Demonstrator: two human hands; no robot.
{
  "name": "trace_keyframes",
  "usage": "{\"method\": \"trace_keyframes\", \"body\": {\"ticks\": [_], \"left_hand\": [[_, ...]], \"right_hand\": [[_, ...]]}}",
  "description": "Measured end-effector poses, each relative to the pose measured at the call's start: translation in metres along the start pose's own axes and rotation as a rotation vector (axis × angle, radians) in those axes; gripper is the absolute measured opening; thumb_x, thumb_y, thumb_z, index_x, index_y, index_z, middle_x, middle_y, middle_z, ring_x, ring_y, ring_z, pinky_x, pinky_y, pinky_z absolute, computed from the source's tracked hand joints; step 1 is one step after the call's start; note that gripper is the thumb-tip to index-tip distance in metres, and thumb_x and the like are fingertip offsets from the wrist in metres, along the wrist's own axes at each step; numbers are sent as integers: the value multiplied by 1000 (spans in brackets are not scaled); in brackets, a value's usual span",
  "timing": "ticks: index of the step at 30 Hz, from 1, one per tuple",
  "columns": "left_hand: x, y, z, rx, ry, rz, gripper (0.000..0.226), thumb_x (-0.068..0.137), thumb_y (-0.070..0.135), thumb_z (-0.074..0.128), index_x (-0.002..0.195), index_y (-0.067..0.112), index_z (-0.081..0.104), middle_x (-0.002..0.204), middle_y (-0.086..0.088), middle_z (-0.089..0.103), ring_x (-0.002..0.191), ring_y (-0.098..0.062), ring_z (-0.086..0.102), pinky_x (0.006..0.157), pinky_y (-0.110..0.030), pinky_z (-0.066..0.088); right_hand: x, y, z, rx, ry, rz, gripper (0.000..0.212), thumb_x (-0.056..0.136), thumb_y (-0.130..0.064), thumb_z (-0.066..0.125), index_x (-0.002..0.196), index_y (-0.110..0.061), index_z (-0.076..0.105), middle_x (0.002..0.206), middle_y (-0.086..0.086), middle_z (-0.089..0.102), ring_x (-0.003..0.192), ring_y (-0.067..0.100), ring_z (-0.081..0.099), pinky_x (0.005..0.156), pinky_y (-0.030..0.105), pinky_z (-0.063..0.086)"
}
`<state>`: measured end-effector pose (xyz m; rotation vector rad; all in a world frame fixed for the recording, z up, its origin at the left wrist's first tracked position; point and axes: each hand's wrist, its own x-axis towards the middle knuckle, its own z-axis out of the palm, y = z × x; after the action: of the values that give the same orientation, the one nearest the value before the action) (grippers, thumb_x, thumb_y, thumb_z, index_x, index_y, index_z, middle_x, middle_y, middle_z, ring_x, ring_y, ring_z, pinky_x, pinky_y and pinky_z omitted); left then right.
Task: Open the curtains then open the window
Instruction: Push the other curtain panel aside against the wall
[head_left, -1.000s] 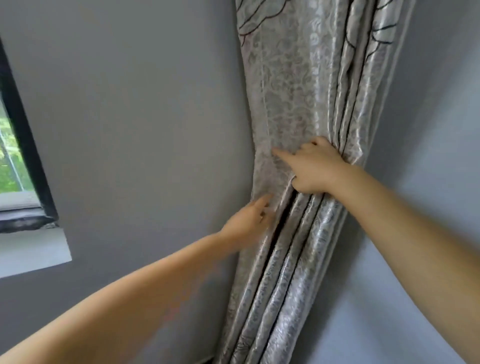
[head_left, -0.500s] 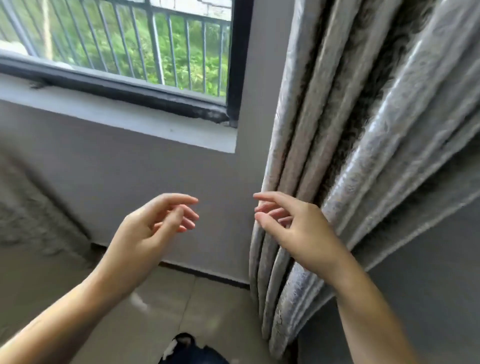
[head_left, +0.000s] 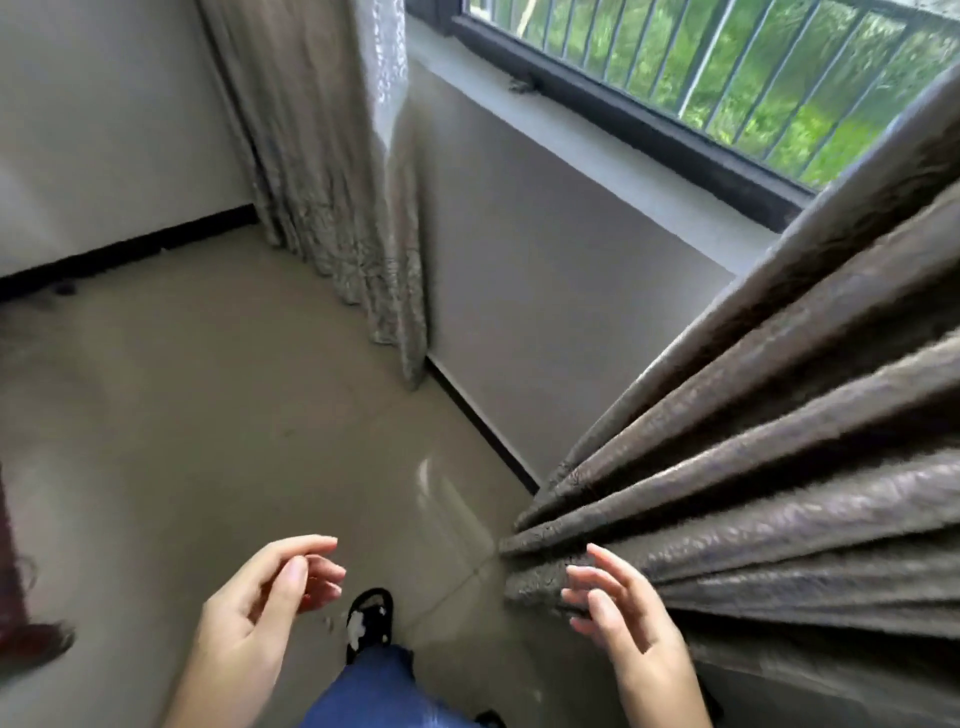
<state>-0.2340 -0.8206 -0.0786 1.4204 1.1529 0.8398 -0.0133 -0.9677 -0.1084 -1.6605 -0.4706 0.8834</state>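
The right curtain (head_left: 779, 467) hangs bunched in thick grey-brown folds along the right side. A second, paler curtain (head_left: 337, 182) is gathered at the far left of the window wall. Between them the window (head_left: 727, 78) shows a black frame, vertical bars and green foliage outside. My left hand (head_left: 260, 608) hovers low over the floor, fingers loosely curled and empty. Beside the right curtain's lower folds my right hand (head_left: 623, 618) is spread, holding nothing; whether the fingers brush the cloth is unclear.
A grey wall (head_left: 545, 260) with a white sill (head_left: 649, 171) runs under the window. Glossy tiled floor (head_left: 208, 415) lies below, with my blue trouser leg (head_left: 384, 691) and black slipper (head_left: 370, 618). A dark red object (head_left: 21, 613) sits at the left edge.
Both hands have let go of the right curtain and dropped low. The view has swung left and down, from the curtain folds to the floor, the window and the left curtain.
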Motion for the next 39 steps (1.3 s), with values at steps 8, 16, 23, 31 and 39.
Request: {"method": "trace_keyframes", "body": {"ticks": [8, 16, 23, 31, 39], "left_hand": [[85, -5, -90, -11, 160, -43, 49, 92, -3, 37, 79, 29, 72, 76, -4, 72, 62, -18, 67, 65, -17, 56], [180, -6, -151, -11, 261, -29, 29, 87, 11, 53, 80, 32, 71, 75, -4, 72, 65, -21, 67, 65, -21, 56], [298, 5, -141, -33, 231, 6, 47, 91, -6, 39, 80, 27, 71, 79, -5, 72, 63, -18, 66, 63, -17, 55], [468, 36, -91, -97, 237, 96, 42, 90, -7, 44, 79, 25, 69, 78, -5, 72, 59, -17, 65, 60, -15, 55], [622, 130, -40, 24, -21, 386, 23, 78, 41, 45, 84, 38, 67, 79, 9, 71, 76, -8, 67, 71, -11, 50]], "right_hand": [[85, -43, 117, -33, -172, -58, 27, 87, -13, 59, 110, -26, 55, 93, 7, 72, 77, 10, 69, 69, 18, 54], [168, -73, 218, -58, -229, -73, 33, 92, -1, 44, 108, -26, 58, 92, 1, 72, 81, 13, 68, 67, 19, 54], [268, -109, 257, -50, -201, -127, 23, 90, -18, 52, 110, -26, 58, 93, -5, 71, 83, 12, 68, 69, 22, 56], [425, -187, 280, -139, -174, -252, 33, 91, -4, 45, 109, -29, 58, 97, -7, 70, 81, 11, 68, 78, 33, 53], [547, -305, 286, -183, -64, -492, 29, 81, -32, 48, 109, -35, 54, 100, -14, 67, 87, 11, 67, 76, 24, 54]]}}
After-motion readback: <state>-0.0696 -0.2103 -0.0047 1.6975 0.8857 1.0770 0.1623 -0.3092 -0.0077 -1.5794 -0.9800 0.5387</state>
